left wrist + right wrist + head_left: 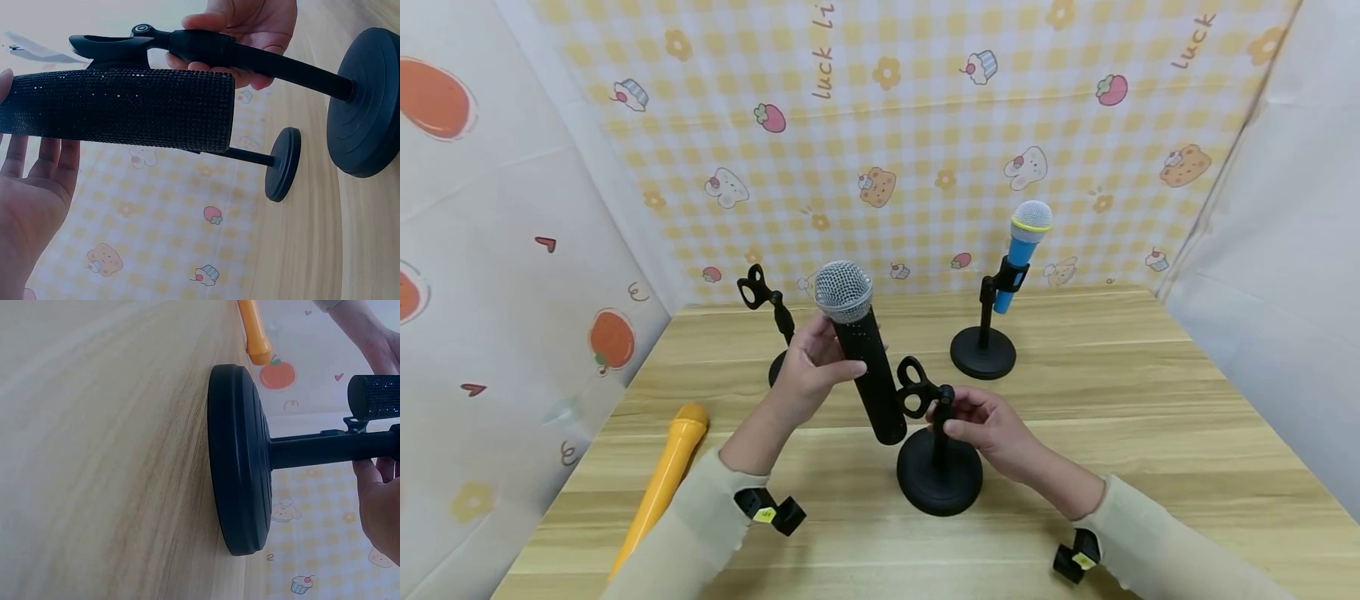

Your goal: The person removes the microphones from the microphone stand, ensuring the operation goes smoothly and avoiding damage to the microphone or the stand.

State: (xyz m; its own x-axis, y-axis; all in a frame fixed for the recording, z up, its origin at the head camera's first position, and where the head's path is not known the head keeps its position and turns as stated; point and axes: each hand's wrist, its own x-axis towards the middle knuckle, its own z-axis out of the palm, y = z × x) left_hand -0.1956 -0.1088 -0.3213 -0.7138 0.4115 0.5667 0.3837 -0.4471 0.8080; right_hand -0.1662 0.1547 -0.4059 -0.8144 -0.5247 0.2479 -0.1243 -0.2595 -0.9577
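In the head view, my left hand (805, 372) grips a black microphone (872, 375) with a silver mesh head, thumb across its body. The microphone tilts, head up and away, and its lower end is beside the ring clip (914, 392) of a black desk stand (940, 483). My right hand (997, 427) holds that stand's pole below the clip, with the round base low over the table. In the left wrist view, the microphone's glittery body (125, 109) lies alongside the clip. The right wrist view has the base (237, 459) standing large in front of the pole.
Behind on the right, a blue microphone (1021, 252) sits in a second stand (983, 352). A third stand (758, 292) with a vacant clip is behind my left hand, partly hidden. An orange microphone (662, 479) lies at the left. Patterned cloth (887, 125) closes off the back.
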